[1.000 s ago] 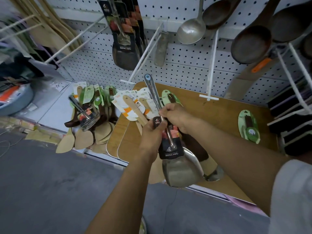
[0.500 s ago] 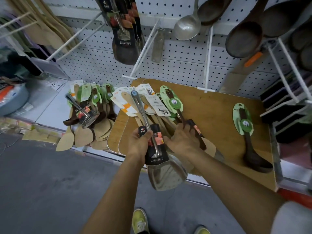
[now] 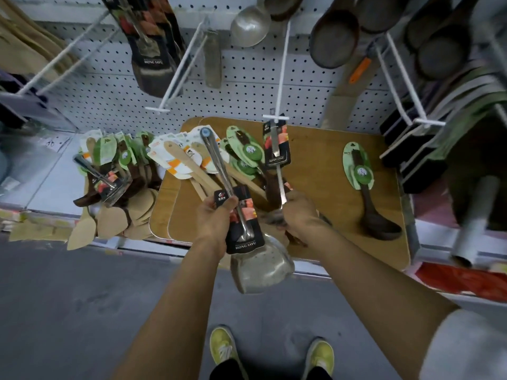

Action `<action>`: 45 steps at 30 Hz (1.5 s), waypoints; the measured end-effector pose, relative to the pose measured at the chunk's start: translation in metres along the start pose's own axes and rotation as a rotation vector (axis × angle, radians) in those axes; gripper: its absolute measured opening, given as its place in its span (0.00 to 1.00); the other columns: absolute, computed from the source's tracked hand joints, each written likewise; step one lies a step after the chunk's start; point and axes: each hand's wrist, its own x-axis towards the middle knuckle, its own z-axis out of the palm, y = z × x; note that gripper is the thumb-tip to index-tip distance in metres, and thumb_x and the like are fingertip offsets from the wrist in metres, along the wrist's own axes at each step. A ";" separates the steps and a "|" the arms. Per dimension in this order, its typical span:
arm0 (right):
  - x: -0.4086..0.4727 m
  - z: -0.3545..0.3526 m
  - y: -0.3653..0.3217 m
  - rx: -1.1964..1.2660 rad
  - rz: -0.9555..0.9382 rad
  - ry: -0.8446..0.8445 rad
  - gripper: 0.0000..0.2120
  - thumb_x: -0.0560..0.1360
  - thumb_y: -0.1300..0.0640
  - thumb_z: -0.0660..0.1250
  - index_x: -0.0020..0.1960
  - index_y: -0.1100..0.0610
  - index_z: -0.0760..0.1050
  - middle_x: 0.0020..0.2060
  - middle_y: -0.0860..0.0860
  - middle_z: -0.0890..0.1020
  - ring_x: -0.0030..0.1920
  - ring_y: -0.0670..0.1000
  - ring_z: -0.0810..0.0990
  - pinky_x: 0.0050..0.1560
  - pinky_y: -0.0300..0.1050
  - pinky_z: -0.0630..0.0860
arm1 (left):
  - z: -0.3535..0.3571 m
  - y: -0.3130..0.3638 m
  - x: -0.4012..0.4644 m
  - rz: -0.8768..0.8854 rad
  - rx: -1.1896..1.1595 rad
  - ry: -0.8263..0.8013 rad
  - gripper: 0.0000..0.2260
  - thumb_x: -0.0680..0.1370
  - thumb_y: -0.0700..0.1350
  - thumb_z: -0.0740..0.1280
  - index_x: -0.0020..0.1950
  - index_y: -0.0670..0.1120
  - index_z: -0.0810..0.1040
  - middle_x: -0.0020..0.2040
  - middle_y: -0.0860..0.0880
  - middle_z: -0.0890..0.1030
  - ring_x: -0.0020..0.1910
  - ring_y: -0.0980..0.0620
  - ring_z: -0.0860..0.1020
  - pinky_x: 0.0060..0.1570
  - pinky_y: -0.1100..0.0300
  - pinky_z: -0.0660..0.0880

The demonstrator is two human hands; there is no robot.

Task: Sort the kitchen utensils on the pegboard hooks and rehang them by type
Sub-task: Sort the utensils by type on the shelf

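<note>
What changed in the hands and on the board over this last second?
The right hand let go of the steel spatula, reached down to the pile on the board and now lifts a second carded steel utensil. The left hand keeps gripping the spatula. The lone dark ladle stays put.

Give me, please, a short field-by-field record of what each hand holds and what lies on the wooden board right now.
left hand: left hand grips a steel spatula by its handle at the black label card, blade hanging down
right hand: right hand has a grip on a second steel utensil, black label card up near a white hook
board: wooden board carries a pile of pale wooden spatulas and one dark wooden ladle lying apart to the right
pegboard: metal ladle hangs above
</note>
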 end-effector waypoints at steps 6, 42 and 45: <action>-0.001 -0.069 0.040 -0.048 0.005 0.218 0.14 0.77 0.69 0.60 0.58 0.61 0.78 0.52 0.56 0.80 0.56 0.56 0.78 0.52 0.44 0.74 | 0.026 -0.015 -0.007 -0.008 0.029 -0.070 0.06 0.76 0.40 0.69 0.53 0.45 0.81 0.42 0.44 0.84 0.37 0.46 0.83 0.40 0.51 0.80; 0.057 -0.010 -0.009 -0.673 -0.366 0.079 0.21 0.78 0.44 0.63 0.63 0.58 0.72 0.60 0.57 0.76 0.63 0.59 0.70 0.60 0.53 0.71 | -0.012 -0.015 0.022 -0.033 -0.025 -0.010 0.05 0.77 0.39 0.69 0.52 0.47 0.78 0.42 0.43 0.83 0.36 0.45 0.82 0.38 0.52 0.79; 0.065 0.004 -0.017 -0.726 -0.336 0.088 0.24 0.76 0.41 0.64 0.63 0.57 0.70 0.61 0.58 0.75 0.63 0.59 0.70 0.61 0.54 0.71 | -0.027 -0.010 0.027 -0.011 -0.043 0.002 0.07 0.76 0.39 0.69 0.54 0.44 0.79 0.43 0.42 0.83 0.37 0.45 0.81 0.41 0.49 0.81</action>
